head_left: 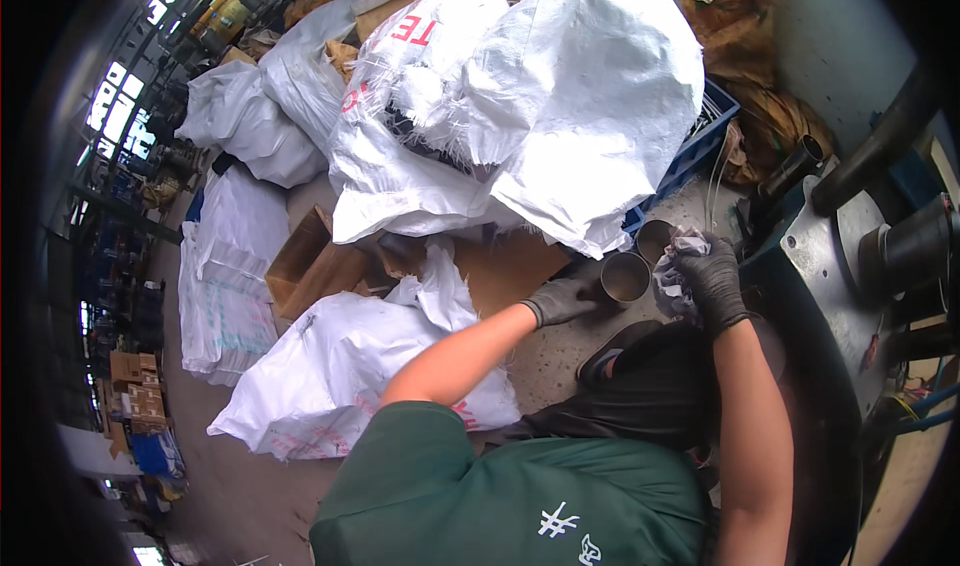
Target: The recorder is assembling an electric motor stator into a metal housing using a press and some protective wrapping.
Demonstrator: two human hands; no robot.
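My left hand (pixel 563 302), in a dark grey glove, is closed at the left side of an open-topped metal cylinder (pixel 626 278); its fingertips are partly hidden behind the cylinder's wall. My right hand (pixel 716 286), gloved the same way, is closed around a crumpled whitish rag (pixel 676 284). A second metal cylinder (pixel 654 238) stands just beyond the first one, beside the rag. Both cylinders look round and thin-walled, with their open ends facing up toward me.
Large white woven sacks (pixel 590 86) are heaped ahead, over a blue crate (pixel 718 126). Another white sack (pixel 340 376) lies left of my arm, by brown cardboard (pixel 510 271). A machine with a metal plate (pixel 835 256) stands close on the right. My shoe (pixel 605 356) is below the cylinders.
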